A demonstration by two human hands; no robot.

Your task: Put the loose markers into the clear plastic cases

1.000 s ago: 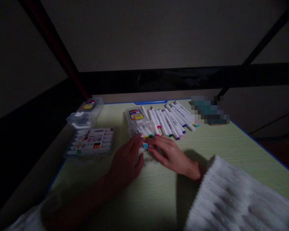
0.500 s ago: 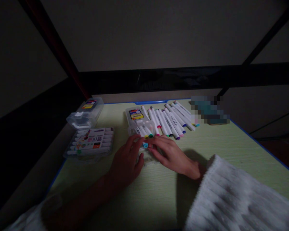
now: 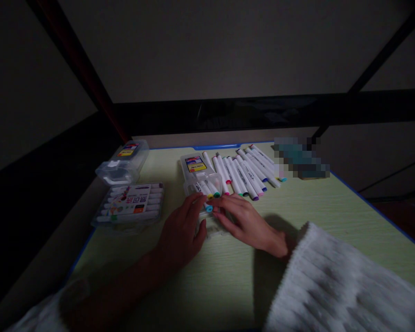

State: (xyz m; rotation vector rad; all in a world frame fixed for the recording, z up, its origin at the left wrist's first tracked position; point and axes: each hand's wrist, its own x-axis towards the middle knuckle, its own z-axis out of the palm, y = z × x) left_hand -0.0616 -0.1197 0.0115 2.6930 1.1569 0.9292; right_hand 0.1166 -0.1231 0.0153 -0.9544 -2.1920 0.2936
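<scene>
A clear plastic marker case (image 3: pixel 199 174) lies open on the pale green table (image 3: pixel 314 216), with several white markers sticking out of its near end. My left hand (image 3: pixel 181 233) curls round the left side of that end, fingertips on the markers. My right hand (image 3: pixel 247 222) comes in from the right; its fingers pinch a marker with a light blue cap (image 3: pixel 209 209) at the case's mouth. A row of loose white markers (image 3: pixel 245 173) with coloured caps lies just right of the case.
A closed flat case of markers (image 3: pixel 129 206) lies at the left, with an empty clear case (image 3: pixel 122 162) behind it. A blurred dark object (image 3: pixel 300 159) sits at the far right corner. Dark bars (image 3: pixel 249 110) cross behind the table's far edge.
Hardly anything differs. My fingers shift slightly at the mouth of the case; the blue-capped marker stays in the same place.
</scene>
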